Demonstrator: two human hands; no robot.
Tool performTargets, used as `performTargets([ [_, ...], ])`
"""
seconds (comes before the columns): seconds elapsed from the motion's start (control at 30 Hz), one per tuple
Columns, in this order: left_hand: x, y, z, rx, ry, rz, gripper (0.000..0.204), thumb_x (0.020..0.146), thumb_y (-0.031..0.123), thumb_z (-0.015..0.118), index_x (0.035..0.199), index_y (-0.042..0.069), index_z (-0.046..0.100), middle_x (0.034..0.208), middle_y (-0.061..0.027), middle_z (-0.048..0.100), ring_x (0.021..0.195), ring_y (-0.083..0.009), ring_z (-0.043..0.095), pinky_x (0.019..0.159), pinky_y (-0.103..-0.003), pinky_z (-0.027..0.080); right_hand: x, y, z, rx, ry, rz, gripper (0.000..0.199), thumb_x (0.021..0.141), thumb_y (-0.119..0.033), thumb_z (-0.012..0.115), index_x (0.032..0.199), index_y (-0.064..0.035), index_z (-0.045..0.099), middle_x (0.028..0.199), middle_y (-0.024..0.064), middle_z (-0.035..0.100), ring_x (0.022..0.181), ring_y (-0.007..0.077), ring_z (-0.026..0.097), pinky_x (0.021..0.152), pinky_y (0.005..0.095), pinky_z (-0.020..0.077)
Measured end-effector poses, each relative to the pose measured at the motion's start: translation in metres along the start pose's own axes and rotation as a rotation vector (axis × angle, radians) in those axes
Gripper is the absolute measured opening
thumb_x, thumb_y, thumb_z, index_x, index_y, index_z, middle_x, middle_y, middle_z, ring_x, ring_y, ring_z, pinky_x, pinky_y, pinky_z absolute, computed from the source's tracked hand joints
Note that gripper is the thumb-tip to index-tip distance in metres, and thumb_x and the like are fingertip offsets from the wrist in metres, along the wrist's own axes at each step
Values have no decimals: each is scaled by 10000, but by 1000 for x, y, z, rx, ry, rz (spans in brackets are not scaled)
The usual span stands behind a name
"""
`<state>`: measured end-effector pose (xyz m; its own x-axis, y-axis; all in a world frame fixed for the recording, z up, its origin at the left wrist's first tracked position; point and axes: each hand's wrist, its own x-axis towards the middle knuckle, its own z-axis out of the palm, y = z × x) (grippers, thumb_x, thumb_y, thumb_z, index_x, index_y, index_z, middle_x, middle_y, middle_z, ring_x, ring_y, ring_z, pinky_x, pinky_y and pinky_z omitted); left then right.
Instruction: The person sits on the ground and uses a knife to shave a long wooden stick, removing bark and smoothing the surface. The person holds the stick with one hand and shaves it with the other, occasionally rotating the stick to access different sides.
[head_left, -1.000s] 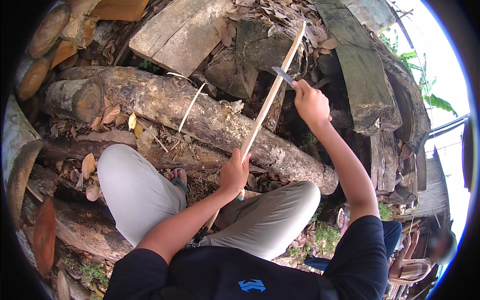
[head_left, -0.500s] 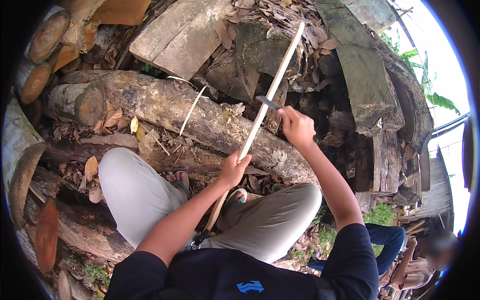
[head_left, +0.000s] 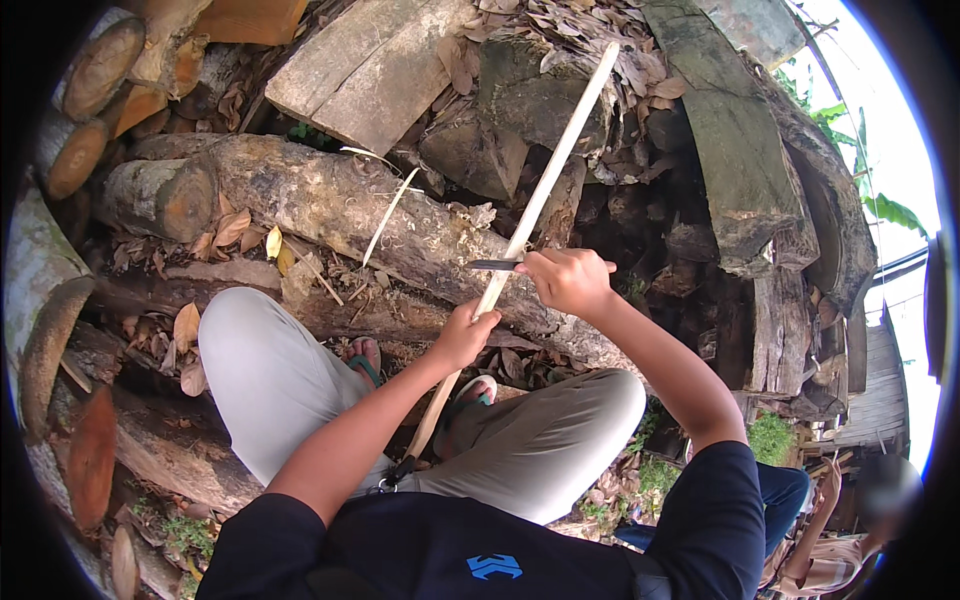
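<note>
A long pale wooden stick point(head_left: 566, 147) slants from my lap up toward the far right. My left hand point(head_left: 466, 334) is closed round its lower middle, above my knees. Just above that grip, my right hand point(head_left: 568, 280) is closed on the handle of a knife point(head_left: 493, 265). The dark blade lies across the stick and points left; its handle is mostly hidden in my fingers. Beyond my knees lies a thick log point(head_left: 300, 200), its bark partly worn off. A thin pale strip of wood point(head_left: 392, 215) rests across this log, with small shavings scattered nearby.
Heavy cut timbers point(head_left: 735, 150) and a broad slab point(head_left: 365, 70) are piled beyond the log. Dry leaves point(head_left: 186, 328) lie among the wood at left. Round cut log ends point(head_left: 104, 68) are stacked at far left. Another person point(head_left: 825, 560) is at the lower right.
My right hand has drawn the knife down along the stick, closer to my left hand. The blade now lies nearly level. The other person's arm at lower right has moved.
</note>
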<state>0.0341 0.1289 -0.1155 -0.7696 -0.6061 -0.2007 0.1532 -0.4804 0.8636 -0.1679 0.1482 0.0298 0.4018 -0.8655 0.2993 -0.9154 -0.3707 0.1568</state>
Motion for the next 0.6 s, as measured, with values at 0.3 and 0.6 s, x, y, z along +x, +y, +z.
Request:
performTargets([
  [0.3, -8, -4, 8, 275, 158, 188, 310, 1043, 285, 603, 1042, -25, 613, 684, 3, 488, 663, -89, 432, 607, -318, 395, 4, -25, 2, -13, 114, 300, 81, 946, -176, 654, 870, -150, 660, 681, 82, 676, 520, 281, 662, 467, 427, 513],
  [0.6, -15, 5, -4, -85, -106, -121, 290, 1031, 302, 594, 865, 65, 571, 534, -39, 502, 347, -110, 415, 336, -272, 318, -2, -59, -1, -38, -125, 294, 187, 980, -309, 661, 898, -142, 677, 643, 94, 669, 524, 334, 664, 469, 471, 512],
])
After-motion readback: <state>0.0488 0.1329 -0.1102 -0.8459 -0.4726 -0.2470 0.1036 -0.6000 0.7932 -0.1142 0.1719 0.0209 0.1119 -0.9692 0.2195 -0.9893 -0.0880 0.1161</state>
